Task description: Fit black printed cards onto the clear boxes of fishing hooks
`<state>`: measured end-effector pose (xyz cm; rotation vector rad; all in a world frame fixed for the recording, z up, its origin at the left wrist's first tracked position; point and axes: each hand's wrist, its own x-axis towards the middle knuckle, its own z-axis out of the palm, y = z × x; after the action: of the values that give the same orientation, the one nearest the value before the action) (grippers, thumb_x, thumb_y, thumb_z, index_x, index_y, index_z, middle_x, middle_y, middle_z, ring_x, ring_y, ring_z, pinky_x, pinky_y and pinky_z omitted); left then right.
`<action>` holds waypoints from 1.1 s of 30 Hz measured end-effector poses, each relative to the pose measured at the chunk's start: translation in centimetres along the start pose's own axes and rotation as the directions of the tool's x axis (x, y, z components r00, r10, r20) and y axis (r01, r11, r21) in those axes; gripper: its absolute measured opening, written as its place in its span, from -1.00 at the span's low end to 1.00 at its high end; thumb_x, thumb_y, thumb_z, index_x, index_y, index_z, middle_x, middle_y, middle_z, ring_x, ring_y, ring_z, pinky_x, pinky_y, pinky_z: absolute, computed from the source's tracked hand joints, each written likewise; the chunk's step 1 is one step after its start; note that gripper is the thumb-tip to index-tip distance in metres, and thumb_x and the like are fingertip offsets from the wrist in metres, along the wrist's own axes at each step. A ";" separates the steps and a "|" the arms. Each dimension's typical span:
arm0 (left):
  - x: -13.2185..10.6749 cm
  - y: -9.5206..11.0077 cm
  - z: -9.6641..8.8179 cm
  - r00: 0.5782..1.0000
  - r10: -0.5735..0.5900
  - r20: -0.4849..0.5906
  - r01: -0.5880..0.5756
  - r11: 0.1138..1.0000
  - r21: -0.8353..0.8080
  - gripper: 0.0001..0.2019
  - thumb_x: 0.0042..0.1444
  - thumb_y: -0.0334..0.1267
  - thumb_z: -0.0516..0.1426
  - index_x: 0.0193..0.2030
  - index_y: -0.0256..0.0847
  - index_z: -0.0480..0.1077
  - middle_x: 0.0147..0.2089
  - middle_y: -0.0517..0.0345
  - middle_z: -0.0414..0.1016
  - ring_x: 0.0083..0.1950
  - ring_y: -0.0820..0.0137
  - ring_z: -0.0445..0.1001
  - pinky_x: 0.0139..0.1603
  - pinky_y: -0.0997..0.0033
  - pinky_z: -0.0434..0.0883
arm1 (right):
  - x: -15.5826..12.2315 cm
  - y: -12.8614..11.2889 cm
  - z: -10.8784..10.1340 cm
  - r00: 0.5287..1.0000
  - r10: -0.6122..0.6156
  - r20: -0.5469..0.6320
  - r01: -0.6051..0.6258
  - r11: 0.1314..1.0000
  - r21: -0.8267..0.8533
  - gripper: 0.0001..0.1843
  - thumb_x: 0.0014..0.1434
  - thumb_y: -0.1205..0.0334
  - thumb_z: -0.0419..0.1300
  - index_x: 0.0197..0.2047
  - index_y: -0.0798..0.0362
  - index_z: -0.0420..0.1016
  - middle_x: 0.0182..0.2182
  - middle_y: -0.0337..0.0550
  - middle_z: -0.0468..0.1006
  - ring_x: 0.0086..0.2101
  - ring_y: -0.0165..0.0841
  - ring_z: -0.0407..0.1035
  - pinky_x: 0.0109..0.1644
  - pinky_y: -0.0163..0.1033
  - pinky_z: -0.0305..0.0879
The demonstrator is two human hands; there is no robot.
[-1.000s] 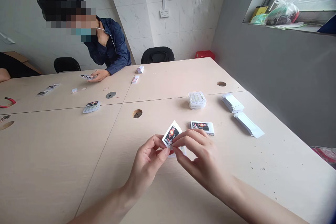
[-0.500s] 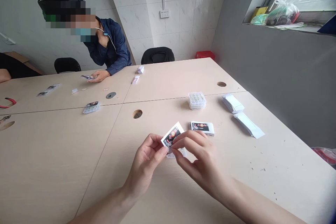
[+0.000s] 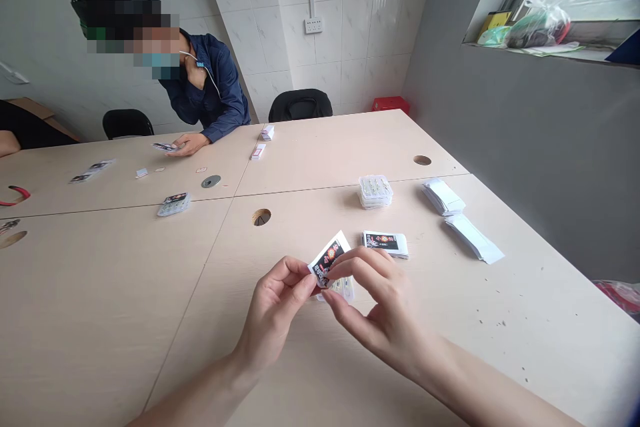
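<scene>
Right at the fingertips: the left fingers (image 3: 300, 278) are closed in a pinch on the lower-left edge of a printed packet (image 3: 327, 259), black and red with a white border, and the right fingers (image 3: 357, 267) curl over its other side, gripping it too. The packet is up off the table, tilted, held between the left hand (image 3: 273, 312) and the right hand (image 3: 383, 303). A white sheet (image 3: 343, 289) shows just behind its lower edge; can't tell if the two are joined!

Moving out, a second printed packet (image 3: 385, 244) lies flat just beyond the right hand, with a clear plastic box (image 3: 375, 191) further up the table (image 3: 300, 360). To the right, two white stacks (image 3: 443, 197) (image 3: 474, 239) lie near the table's edge, side by side.

Across the table, a co-worker in a navy jacket (image 3: 220, 90) has a hand (image 3: 187, 144) on a small card (image 3: 165, 147). Nearby there's a clear tray of cards (image 3: 174, 204) and a metal disc (image 3: 211, 181), and off at the far left, red-handled pliers (image 3: 15, 197).
</scene>
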<state>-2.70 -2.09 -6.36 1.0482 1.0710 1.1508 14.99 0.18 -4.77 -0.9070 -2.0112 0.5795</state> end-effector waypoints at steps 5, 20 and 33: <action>0.1 0.0 0.1 1.000 0.018 0.016 -0.019 1.000 0.020 -0.89 0.25 -0.23 0.13 -0.31 -0.16 0.38 -0.31 0.25 0.46 -0.20 0.46 0.44 -0.08 0.44 0.38 | 0.0 0.0 0.1 1.000 0.006 -0.016 -0.007 0.998 -0.070 -0.97 0.24 0.31 0.22 -0.24 0.03 0.41 -0.32 -0.21 0.51 -0.35 -0.33 0.34 -0.26 -0.18 0.14; -0.2 0.6 0.5 0.999 -0.016 0.041 0.017 1.000 -0.016 -0.86 0.25 -0.23 0.12 -0.34 -0.16 0.38 -0.31 0.24 0.44 -0.14 0.42 0.44 0.05 0.31 0.39 | -0.1 -0.1 0.2 0.999 0.050 -0.010 -0.051 0.997 -0.050 -0.88 0.25 0.42 0.13 -0.27 0.04 0.45 -0.36 -0.19 0.48 -0.37 -0.33 0.35 -0.27 -0.17 0.15; -0.1 0.5 0.5 1.000 -0.006 0.007 0.006 1.000 -0.025 -0.86 0.24 -0.25 0.14 -0.36 -0.17 0.38 -0.33 0.24 0.48 -0.23 0.46 0.44 -0.09 0.43 0.39 | 0.1 -0.4 -0.1 0.998 0.056 0.006 -0.056 0.998 0.002 -0.96 0.26 0.32 0.17 -0.23 0.03 0.44 -0.32 -0.18 0.51 -0.35 -0.32 0.35 -0.27 -0.17 0.20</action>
<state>-2.28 -2.19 -5.75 1.0280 1.0512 1.1526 14.89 0.04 -4.40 -0.9637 -1.9960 0.6153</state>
